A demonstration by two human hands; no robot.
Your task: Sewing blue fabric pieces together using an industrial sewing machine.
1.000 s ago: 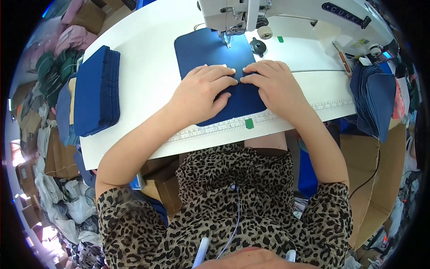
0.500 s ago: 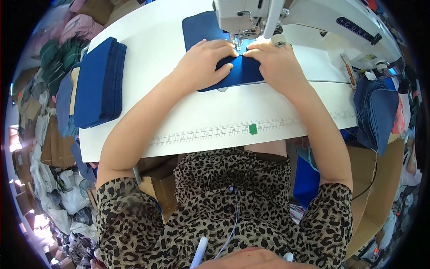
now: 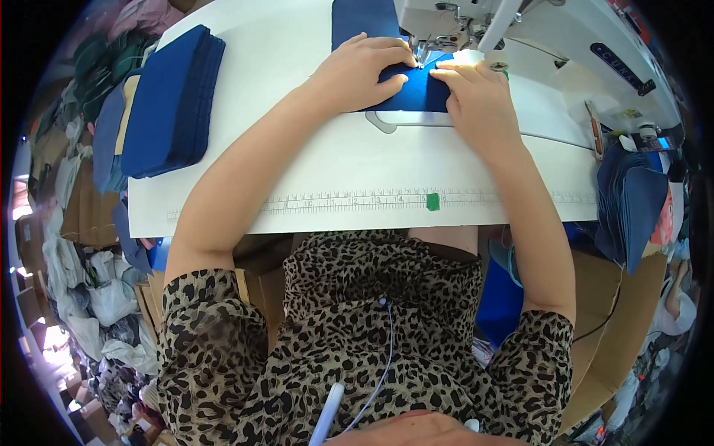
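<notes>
A dark blue cloth piece (image 3: 416, 97) lies under the presser foot (image 3: 421, 61) of a white sewing machine (image 3: 565, 52), lit from above by its lamp. My left hand (image 3: 361, 74) rests on the cloth left of the needle area, thumb apart and fingertips pressing down. My right hand (image 3: 480, 97) rests on it to the right of the foot, fingers lying on the cloth and slightly bent. Neither hand grips the piece. The far part of the cloth is partly hidden behind the machine head.
Stacked blue pieces (image 3: 167, 100) occupy the table's left end; darker blue pieces (image 3: 625, 201) hang over its right end beside an orange-handled tool (image 3: 596, 126). A printed ruler (image 3: 335, 201) follows the front edge. A cardboard box (image 3: 610, 342) stands below right, with bags and bundles (image 3: 104, 297) at left.
Both hands and the cloth have moved away from me toward the machine, so the cloth now sits under the presser foot. The whole view has also shifted slightly.
</notes>
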